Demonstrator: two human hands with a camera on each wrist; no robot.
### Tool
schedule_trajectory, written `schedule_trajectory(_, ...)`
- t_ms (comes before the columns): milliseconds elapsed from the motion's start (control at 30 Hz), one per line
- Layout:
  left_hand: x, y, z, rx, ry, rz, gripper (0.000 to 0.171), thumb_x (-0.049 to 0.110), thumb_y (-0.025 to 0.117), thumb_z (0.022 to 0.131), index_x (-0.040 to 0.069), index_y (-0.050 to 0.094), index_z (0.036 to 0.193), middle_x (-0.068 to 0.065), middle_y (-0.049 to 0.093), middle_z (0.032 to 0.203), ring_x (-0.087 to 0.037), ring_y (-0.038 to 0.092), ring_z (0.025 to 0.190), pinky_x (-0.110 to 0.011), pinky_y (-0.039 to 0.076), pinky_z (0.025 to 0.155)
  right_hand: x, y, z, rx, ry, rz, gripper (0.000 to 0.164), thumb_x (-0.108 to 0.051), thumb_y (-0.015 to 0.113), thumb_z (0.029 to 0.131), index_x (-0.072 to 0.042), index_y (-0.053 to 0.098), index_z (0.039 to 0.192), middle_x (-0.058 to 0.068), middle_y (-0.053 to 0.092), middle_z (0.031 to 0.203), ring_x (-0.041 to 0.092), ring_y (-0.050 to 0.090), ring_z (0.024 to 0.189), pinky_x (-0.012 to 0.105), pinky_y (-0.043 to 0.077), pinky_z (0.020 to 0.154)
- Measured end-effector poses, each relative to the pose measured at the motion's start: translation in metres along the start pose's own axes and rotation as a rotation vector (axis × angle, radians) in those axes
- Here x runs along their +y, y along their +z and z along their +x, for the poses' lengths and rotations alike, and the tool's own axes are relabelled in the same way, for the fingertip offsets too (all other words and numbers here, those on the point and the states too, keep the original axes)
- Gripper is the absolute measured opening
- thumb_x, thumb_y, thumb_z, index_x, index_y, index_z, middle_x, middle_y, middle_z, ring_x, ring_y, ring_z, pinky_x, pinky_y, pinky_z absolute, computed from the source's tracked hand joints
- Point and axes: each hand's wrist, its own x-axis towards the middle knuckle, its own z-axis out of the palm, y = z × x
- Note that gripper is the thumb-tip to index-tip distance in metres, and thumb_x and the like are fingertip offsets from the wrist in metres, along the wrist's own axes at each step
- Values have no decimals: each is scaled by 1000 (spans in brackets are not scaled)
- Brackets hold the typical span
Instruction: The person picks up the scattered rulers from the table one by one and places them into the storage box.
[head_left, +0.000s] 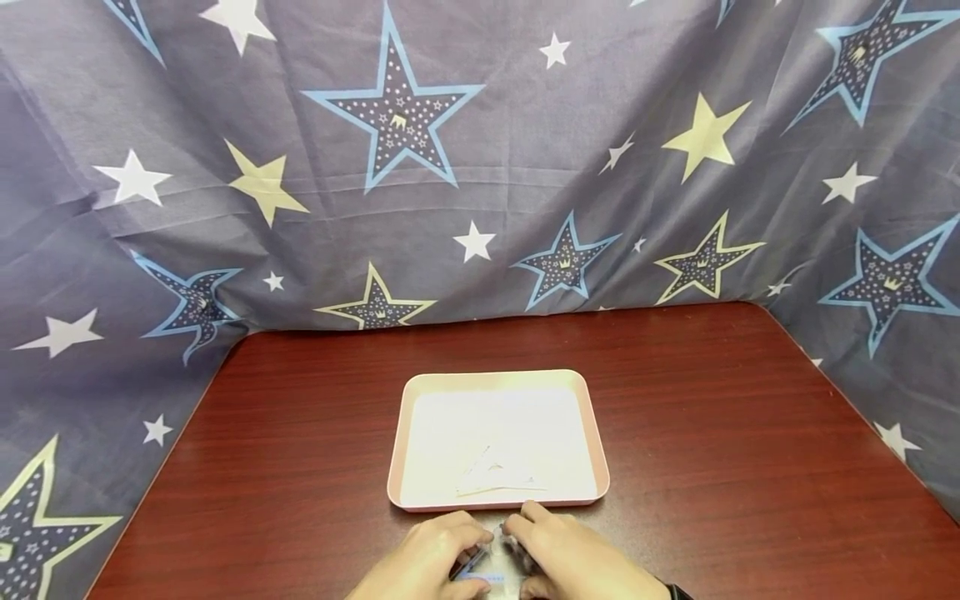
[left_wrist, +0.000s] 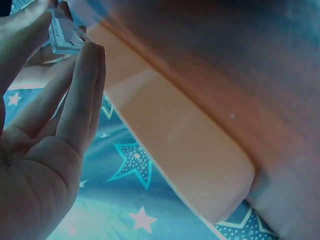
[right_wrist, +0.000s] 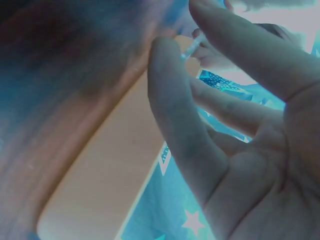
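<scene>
Between the two hands, at the bottom of the head view, is a small clear plastic case with a printed label. The left wrist view shows the case with a white label and dark lettering, too small to read. My left hand pinches its left side between fingers and thumb. From the other side my right hand pinches it too, fingertips curled in. In the right wrist view only a thin clear edge of the case shows beside the fingers. The fingers hide much of the case.
Just beyond the hands lies a pale pink tray with a white bottom. Thin, pale, triangle-like pieces lie near its front edge, washed out by glare. The reddish-brown table is bordered by a grey star-patterned cloth.
</scene>
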Motion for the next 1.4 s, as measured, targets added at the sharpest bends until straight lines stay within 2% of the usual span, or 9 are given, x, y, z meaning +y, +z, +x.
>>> schedule_trajectory(167,4,-14,1,41,24,17,33,18,82,81,6,70,109,3,67,103,1,57,90,-18,51,74,-3,-9,0,125,-40,-84,40,-19,85,77,-15,62,110,-8,54,93,-1,48,74,16,43,65)
schedule_trajectory(367,8,-29,4,102,7,41,28,13,78,84,11,69,111,6,66,106,-2,59,95,-21,53,80,-5,-21,2,267,-68,-115,34,-21,83,79,-15,63,106,-8,54,91,0,51,75,14,44,65)
schedule_trajectory(600,5,-36,13,194,-34,83,28,9,79,81,11,67,107,5,66,105,-7,61,94,-23,53,80,2,-32,15,299,-50,13,38,-16,83,79,-9,63,110,-3,58,95,2,56,74,14,47,66)
schedule_trajectory(700,1,-37,18,232,-33,75,28,10,80,80,13,67,105,8,66,103,-7,62,93,-22,53,81,6,-33,20,339,-58,-16,38,-14,83,79,-7,64,111,-2,60,97,3,58,74,16,49,66)
schedule_trajectory(833,-4,-37,26,273,-40,126,29,10,81,79,11,69,105,6,68,103,-8,63,96,-25,54,83,10,-35,27,378,-63,-58,37,-12,83,79,-6,65,111,0,61,99,5,59,74,17,49,66)
schedule_trajectory(933,-7,-38,32,277,-61,162,29,10,80,80,8,70,106,2,69,104,-9,64,97,-26,54,83,15,-36,31,373,-49,-30,37,-10,82,79,-5,65,111,1,62,100,5,59,75,18,49,66)
schedule_trajectory(1167,-17,-40,38,276,-109,169,23,11,79,82,7,73,105,1,70,100,-7,64,88,-23,54,75,25,-37,39,378,-25,44,27,-5,79,81,-6,67,105,2,64,94,8,62,76,19,50,66)
schedule_trajectory(1400,-30,-35,38,269,-82,187,22,5,77,83,7,73,104,0,69,99,-9,64,92,-27,55,78,31,-29,46,374,4,70,19,-2,78,81,-6,67,96,0,64,91,9,63,77,21,51,67)
